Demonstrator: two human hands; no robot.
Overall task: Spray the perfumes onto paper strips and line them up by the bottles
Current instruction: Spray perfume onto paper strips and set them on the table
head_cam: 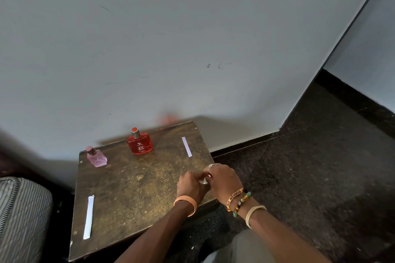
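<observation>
A red perfume bottle point(140, 143) stands upright near the back of the small wooden table point(132, 186). To its left, by the back left corner, stands a smaller pink perfume bottle point(96, 157). One white paper strip point(186, 146) lies flat at the back right. A stack of white strips point(89, 217) lies near the front left edge. My left hand point(190, 186) and my right hand point(224, 178) meet at the table's right edge. Their fingers close together around a small pale object point(203, 181), which is mostly hidden; I cannot tell what it is.
The table stands against a grey wall point(171, 49). Dark speckled floor point(310, 166) runs along its right side. A striped cushion point(23, 209) sits at the left, close to the table's front left corner. My knee point(245, 250) is below the front edge.
</observation>
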